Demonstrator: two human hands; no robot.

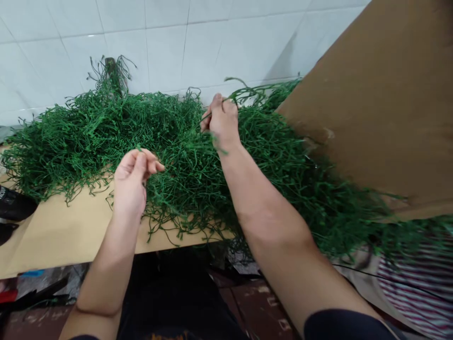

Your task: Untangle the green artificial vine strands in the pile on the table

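A long, tangled heap of thin green stems (106,118) with small knobbed ends spreads across the surface in front of me. My left hand (132,172) is closed in a pinch at the heap's near side, and a small green tip shows at its thumb and forefinger. Farther back and to the right, my right hand (223,120) is closed around a few green stems (247,92), which stick out to the right above the heap. Blurred green strands hang by that wrist.
Brown cardboard (81,231) lies under the heap, and a large cardboard box (382,104) stands tilted at the right with stems spilling below it. White wall tiles (163,47) rise behind. A black object (16,203) sits at the left edge; striped cloth (417,283) lies lower right.
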